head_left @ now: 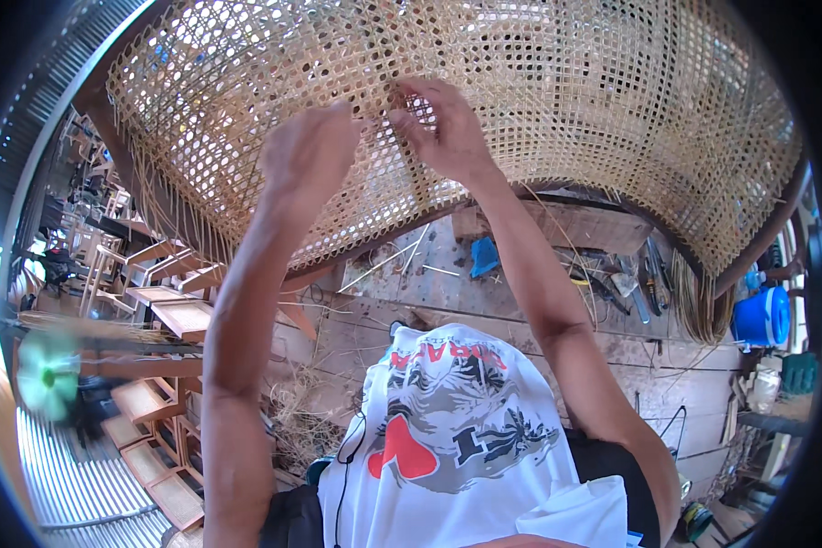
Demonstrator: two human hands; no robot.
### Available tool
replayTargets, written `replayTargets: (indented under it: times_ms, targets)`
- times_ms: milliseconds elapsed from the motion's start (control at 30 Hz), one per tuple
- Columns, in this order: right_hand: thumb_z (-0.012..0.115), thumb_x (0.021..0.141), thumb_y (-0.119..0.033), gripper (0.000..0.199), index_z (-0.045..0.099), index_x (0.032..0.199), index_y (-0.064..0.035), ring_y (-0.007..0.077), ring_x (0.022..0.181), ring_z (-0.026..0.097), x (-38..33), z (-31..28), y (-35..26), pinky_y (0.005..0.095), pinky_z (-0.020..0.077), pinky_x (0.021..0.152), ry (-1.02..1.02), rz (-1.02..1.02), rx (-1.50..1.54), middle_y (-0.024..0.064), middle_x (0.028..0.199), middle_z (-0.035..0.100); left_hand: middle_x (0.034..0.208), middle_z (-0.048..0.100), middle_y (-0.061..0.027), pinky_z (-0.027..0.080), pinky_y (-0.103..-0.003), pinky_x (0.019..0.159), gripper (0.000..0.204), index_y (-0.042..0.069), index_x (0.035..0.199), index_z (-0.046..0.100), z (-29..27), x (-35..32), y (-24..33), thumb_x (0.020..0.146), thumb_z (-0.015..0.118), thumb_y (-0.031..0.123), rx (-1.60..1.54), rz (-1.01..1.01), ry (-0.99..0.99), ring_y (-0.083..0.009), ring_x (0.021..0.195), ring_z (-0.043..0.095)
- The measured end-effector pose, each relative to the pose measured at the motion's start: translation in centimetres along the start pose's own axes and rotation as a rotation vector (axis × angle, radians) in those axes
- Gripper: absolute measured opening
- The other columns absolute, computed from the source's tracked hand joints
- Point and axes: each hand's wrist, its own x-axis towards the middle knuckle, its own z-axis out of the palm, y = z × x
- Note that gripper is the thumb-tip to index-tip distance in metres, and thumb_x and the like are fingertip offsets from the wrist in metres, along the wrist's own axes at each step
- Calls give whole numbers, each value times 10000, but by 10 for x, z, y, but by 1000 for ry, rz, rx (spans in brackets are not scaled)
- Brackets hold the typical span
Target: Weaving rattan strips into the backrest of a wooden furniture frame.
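A wide panel of woven cane webbing (pixel 557 110) in a dark curved frame fills the upper part of the view. My left hand (pixel 310 146) is closed in front of the weave, its fingertips pinched toward the right. Whatever lies between those fingers is too fine to make out. Close by on the right, my right hand (pixel 446 132) curves with thumb and forefinger apart, its fingertips at the mesh. Loose cane ends (pixel 178 215) stick out along the panel's left edge.
Below the panel, the wooden floor holds a blue scrap (pixel 485 258), several hand tools (pixel 626 283) and cane shavings (pixel 301 420). A cane bundle (pixel 699 297) hangs near a blue cooler (pixel 763 317) at right. Wooden chair frames (pixel 178 315) and a green fan (pixel 47 374) stand left.
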Motion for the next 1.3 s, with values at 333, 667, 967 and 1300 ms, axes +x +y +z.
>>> replayTargets:
  times_ms: [333,667,967,1300]
  targets:
    - [934,1093,-278,223,945,1203,-84,179,1008,827,-3,-14,19,357,692,921,-53,260,431,91,1142,867,998,858,-216,637,-534,800,385,53,1288,773,-25,-17,-5,1299,572,381,-216,-13,115,-351,814,815]
    - [910,1035,-134,119,901,1052,-17,210,789,824,-32,-27,40,373,681,762,-23,453,252,110,988,819,1172,892,-242,676,-631,993,311,26,1303,849,15,23,42,1225,611,209,53,130,107,-459,1148,880]
    - [900,995,-120,45,918,1027,-95,273,842,819,-6,-30,27,449,659,796,-61,244,13,74,987,819,1238,888,-253,709,-552,961,221,44,1257,870,49,63,19,1113,708,91,-10,164,34,-402,1190,882]
    - [910,1000,-174,67,907,1033,-232,335,1109,680,-21,-7,16,522,492,1007,14,363,-103,-15,1135,792,1202,844,-333,629,-647,1025,306,3,1277,777,27,32,38,1208,583,229,-116,112,90,-535,1130,837]
